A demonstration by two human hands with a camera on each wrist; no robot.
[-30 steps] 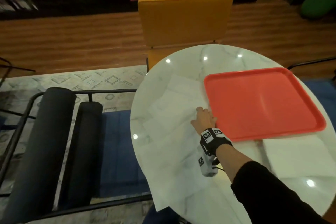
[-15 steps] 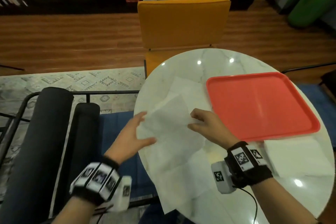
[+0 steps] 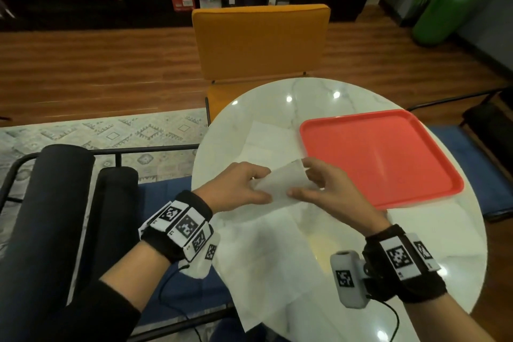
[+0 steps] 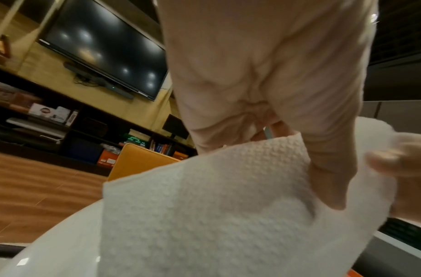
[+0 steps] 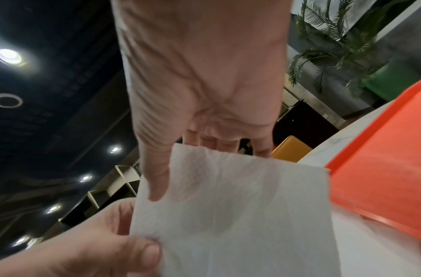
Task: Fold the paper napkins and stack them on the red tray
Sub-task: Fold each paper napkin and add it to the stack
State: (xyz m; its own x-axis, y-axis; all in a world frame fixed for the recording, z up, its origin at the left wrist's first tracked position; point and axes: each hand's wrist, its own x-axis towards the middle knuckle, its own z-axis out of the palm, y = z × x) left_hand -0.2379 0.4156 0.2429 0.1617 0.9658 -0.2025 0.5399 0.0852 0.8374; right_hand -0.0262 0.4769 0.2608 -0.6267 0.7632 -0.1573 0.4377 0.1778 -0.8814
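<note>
A white paper napkin (image 3: 280, 184) is lifted above the round marble table (image 3: 277, 103) and bent over between both hands. My left hand (image 3: 244, 189) pinches its left side, thumb below and fingers on top. My right hand (image 3: 313, 183) pinches its right side. In the left wrist view the napkin (image 4: 216, 206) fills the lower frame under my left fingers (image 4: 328, 168). The right wrist view has my right thumb (image 5: 157, 180) on the napkin (image 5: 240, 215). The red tray (image 3: 383, 155) lies empty just right of the hands. More flat napkins (image 3: 272, 255) lie beneath.
An orange chair (image 3: 261, 41) stands at the table's far side. Another flat napkin (image 3: 266, 141) lies left of the tray (image 5: 382, 178), and one lies at the right near edge (image 3: 433, 228). A black-framed bench with dark cushions (image 3: 55, 203) sits left of the table.
My left hand came in and took the napkin's left side. Both hands lifted the sheet off the table and brought its edges together into a bend.
</note>
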